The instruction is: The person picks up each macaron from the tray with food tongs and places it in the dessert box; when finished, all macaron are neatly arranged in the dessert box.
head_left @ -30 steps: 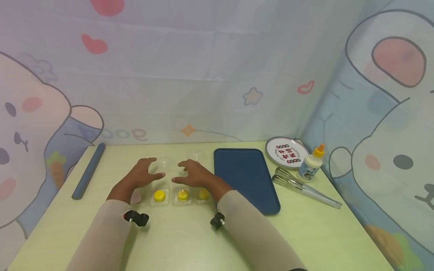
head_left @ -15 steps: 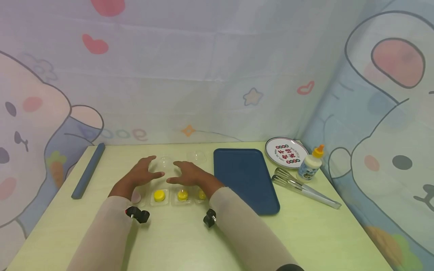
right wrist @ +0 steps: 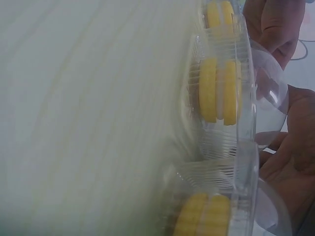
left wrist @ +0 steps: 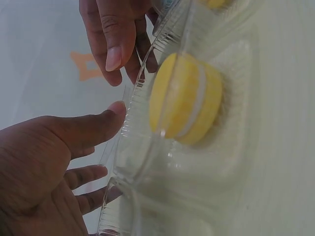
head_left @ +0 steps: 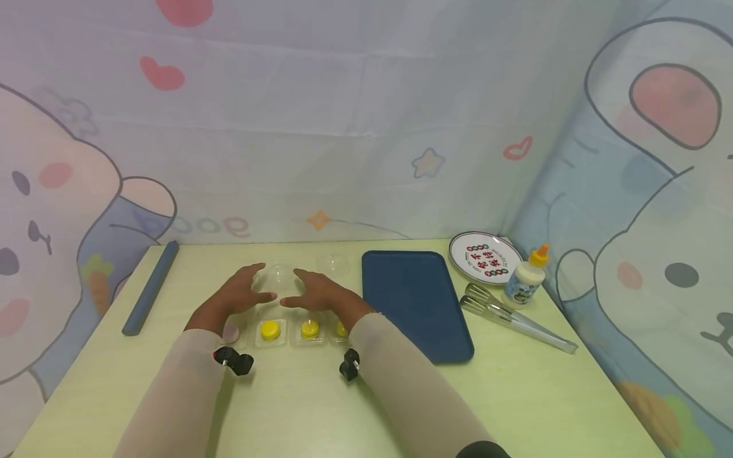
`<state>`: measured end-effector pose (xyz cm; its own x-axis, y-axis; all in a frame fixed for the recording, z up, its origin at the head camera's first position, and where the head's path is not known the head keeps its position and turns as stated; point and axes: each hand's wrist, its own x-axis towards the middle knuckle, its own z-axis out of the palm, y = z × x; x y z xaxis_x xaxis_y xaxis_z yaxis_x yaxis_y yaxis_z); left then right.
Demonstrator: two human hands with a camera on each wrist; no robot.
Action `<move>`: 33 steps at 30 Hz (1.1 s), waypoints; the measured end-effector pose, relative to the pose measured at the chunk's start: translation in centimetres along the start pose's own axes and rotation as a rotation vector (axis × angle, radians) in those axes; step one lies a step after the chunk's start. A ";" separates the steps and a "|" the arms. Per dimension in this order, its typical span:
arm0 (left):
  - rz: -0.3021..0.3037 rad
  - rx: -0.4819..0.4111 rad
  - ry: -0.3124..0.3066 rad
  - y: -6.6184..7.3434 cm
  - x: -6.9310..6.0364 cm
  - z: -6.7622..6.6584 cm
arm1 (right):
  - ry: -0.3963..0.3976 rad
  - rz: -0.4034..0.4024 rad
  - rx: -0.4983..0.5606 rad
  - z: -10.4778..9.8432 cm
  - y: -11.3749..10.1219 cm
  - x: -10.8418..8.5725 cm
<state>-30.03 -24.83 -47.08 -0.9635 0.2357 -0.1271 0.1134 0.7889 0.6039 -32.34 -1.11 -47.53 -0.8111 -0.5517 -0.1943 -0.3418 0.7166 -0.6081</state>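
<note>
Small clear plastic boxes stand in a row on the table, holding a pink macaron and three yellow ones: a left yellow macaron, a middle one and a right one. Two clear domed lids lie behind them, a left lid and a right lid. My left hand hovers at the left lid's left side, thumb and fingers spread. Opposite it, my right hand is spread with its thumb pointing left and partly covers the right box. Whether fingertips touch the plastic, I cannot tell. Neither hand grips anything.
To the right lies a dark blue tray. Beyond it are a white plate with red print, a white squeeze bottle with an orange cap, and metal tongs. A grey-blue bar lies along the left table edge.
My right hand has shifted left, closer to my left hand, and uncovered more of the right lid. My left hand has stayed almost still. The boxes have not moved.
</note>
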 end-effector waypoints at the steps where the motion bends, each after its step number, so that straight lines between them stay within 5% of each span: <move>1: 0.000 0.000 0.000 0.0 0.0 0.0 | 0.001 -0.001 0.002 0.0 0.0 0.1; 12: 0.017 0.009 0.013 -0.3 -0.1 0.1 | 0.027 -0.018 0.023 0.3 0.4 0.3; 22: 0.037 -0.036 0.077 0.1 -0.5 0.4 | 0.151 -0.021 0.067 0.4 0.5 0.3; 33: 0.040 -0.089 0.124 0.9 -1.1 1.1 | 0.257 -0.057 0.288 0.7 1.2 -0.3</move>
<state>-28.64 -23.78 -47.25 -0.9818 0.1899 -0.0069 0.1357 0.7258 0.6744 -32.17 -0.39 -48.69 -0.8996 -0.4361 0.0228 -0.2721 0.5189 -0.8103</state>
